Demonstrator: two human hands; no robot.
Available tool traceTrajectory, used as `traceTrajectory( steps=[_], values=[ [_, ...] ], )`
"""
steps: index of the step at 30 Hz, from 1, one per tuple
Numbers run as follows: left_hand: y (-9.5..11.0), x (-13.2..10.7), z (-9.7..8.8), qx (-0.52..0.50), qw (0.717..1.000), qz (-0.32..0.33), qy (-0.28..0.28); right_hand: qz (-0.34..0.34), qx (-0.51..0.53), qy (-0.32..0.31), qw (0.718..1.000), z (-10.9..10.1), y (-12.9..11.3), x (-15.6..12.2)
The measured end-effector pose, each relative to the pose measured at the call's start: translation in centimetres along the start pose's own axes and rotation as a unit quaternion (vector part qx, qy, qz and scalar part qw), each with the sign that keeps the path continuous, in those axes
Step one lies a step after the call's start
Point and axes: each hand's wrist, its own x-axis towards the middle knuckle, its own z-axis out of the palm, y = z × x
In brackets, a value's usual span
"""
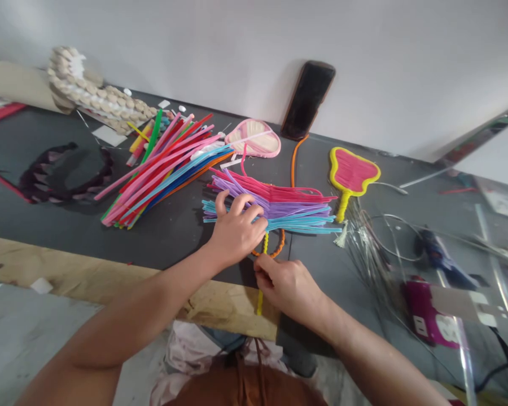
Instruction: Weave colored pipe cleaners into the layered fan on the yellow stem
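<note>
Bundle of crimson, purple and light-blue fuzzy stems (pixel 298 211) lies at centre frame on the dark grey desk (pixel 173 239). Left hand (pixel 239 230) rests on it, fingers spread; whether it grips cannot be told. Right hand (pixel 291 283), lower centre, pinches a yellow twisted fuzzy stem (pixel 260 303).

Soft, even, moderate light reaches me, leaving the wall (pixel 173 51) at 12 o'clock pale grey, the counter (pixel 152 248) dark, and a faint shadow on the 9 o'clock side of the phone (pixel 308 100). Around my grip, the pipe cleaners (pixel 296 211) keep fairly clear edges, while the dark headband (pixel 46 175) at 9 o'clock looks hazy. Towards 4 o'clock, the clear rod (pixel 464 358) catches glare, the magenta box (pixel 421 310) smears, and wide-angle distortion stretches the view.
</note>
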Motion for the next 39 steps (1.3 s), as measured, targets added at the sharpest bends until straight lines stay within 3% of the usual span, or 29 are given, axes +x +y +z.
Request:
traceTrajectory(
  steps=[6, 17, 19, 23, 25, 32, 39],
  values=[
    [0.3, 0.0, -0.1, 0.023, 1.0, 0.007, 0.008, 0.039, 0.001, 0.0, 0.999, 0.4, -0.1, 0.3],
    [0.1, 0.1, 0.5, 0.014, 1.0, 0.001, 0.02, 0.021, 0.028, -0.027, 0.999, -0.2, 0.3, 0.3],
    [0.1, 0.1, 0.4, 0.008, 1.0, 0.001, 0.009, 0.009, 0.024, 0.02, 0.999, -0.9, 1.2, 0.6],
    [0.1, 0.1, 0.3, -0.007, 1.0, -0.002, -0.003, -0.031, -0.059, 0.185, 0.98, -1.8, 3.1, 1.8],
    [0.1, 0.0, 0.3, -0.013, 1.0, -0.006, -0.003, -0.043, -0.103, 0.222, 0.969, -1.8, 3.6, 2.5],
    [0.2, 0.0, 0.2, -0.017, 1.0, -0.01, -0.013, 0.015, -0.159, 0.208, 0.965, -0.9, 3.9, 3.4],
    [0.4, -0.2, 0.5, -0.041, 0.998, -0.025, -0.026, 0.025, -0.167, 0.221, 0.961, -0.9, 4.0, 3.6]
  ],
)
